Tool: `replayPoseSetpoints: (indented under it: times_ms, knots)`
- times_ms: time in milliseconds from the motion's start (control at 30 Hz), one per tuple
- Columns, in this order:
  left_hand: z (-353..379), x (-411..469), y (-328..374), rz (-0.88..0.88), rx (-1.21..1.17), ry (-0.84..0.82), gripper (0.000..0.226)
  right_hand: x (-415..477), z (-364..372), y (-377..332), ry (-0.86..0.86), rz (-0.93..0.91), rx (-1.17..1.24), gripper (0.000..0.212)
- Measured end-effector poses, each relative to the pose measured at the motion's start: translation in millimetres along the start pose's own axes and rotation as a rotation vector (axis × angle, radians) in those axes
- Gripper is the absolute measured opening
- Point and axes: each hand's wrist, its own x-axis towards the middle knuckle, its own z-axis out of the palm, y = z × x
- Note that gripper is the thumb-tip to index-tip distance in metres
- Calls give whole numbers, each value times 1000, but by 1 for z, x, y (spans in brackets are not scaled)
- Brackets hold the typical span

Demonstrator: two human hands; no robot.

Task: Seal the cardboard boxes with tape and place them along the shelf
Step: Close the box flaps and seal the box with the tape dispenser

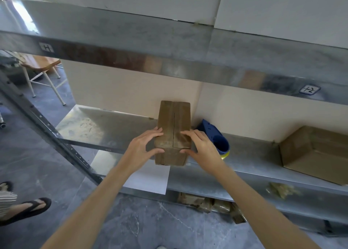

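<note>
While its seam looks untaped, left hand (143, 147) and right hand (201, 147) curl fingers round the brown cardboard box (174, 128) at the grey metal shelf's (254, 160) front edge, likely holding flaps closed.

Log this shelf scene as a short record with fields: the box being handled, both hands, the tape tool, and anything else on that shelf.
box: small brown cardboard box, on the grey metal shelf, top flaps closed, centre seam visible
hands: left hand and right hand each grip the box's near end, fingers on top, thumb on the front face
tape tool: blue plastic tape dispenser, on the shelf just right of the box
other: larger brown cardboard box, far right, same shelf
tape on seam: cannot tell
</note>
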Motion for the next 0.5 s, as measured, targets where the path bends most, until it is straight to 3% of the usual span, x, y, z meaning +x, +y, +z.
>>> replayPoseSetpoints:
  times_ms: [133, 333, 500]
  knots:
    - [6, -1, 6, -5, 3, 73, 52, -2, 2, -5, 33, 44, 40, 59]
    - [29, 2, 25, -76, -16, 329, 32, 6, 16, -24, 174, 129, 9, 54]
    - [25, 2, 20, -112, -55, 303, 28, 4, 17, -14, 168, 135, 67, 40]
